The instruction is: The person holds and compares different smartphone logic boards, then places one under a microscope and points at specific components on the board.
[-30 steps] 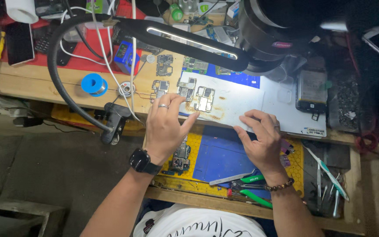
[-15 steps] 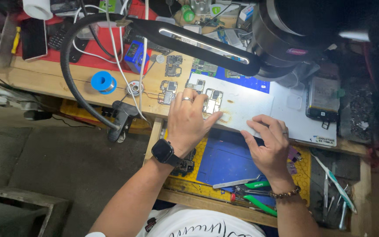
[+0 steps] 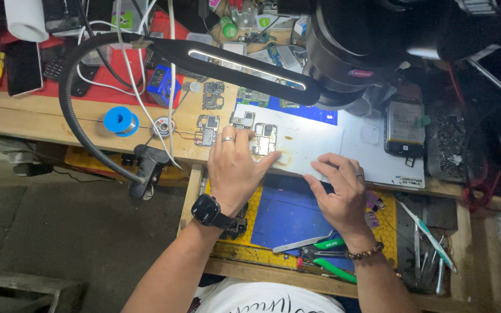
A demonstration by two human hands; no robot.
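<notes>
Cluttered wooden workbench (image 3: 42, 124) seen from above; a grey work mat (image 3: 320, 145) lies across its near edge, lit by the long lamp bar (image 3: 244, 69) on a black gooseneck (image 3: 68, 110) clamped to the bench at left.

Left hand (image 3: 236, 168), ring on one finger and black watch (image 3: 209, 210) at the wrist, lies palm-down over the left end of the mat; fingers spread and flat, not clenched; fingertips touch or all but touch the small circuit board (image 3: 265, 139) on the mat, as if pinning it flat under the light; whether any finger actually pinches the board I cannot tell.

Right hand (image 3: 337, 191), bead bracelet (image 3: 365, 253) at the wrist, rests on the mat's near edge; fingers curled loosely over the rim, holding no tool; likely steadying the mat.

More bare boards (image 3: 213, 95) lie just beyond and left of the mat, near to hand; a blue solder spool (image 3: 120, 122) sits further left, well apart from both hands.

Below the bench edge an open drawer holds a blue pad (image 3: 285, 211) on yellow honeycomb matting; green-handled pliers (image 3: 326, 264) and metal tweezers (image 3: 300, 243) lie at its near side, just beside the right wrist, within easy reach.

A dark phone (image 3: 404, 127) with its back off lies on the mat's right end; a second phone (image 3: 23, 66) rests on the red cloth at far left.
</notes>
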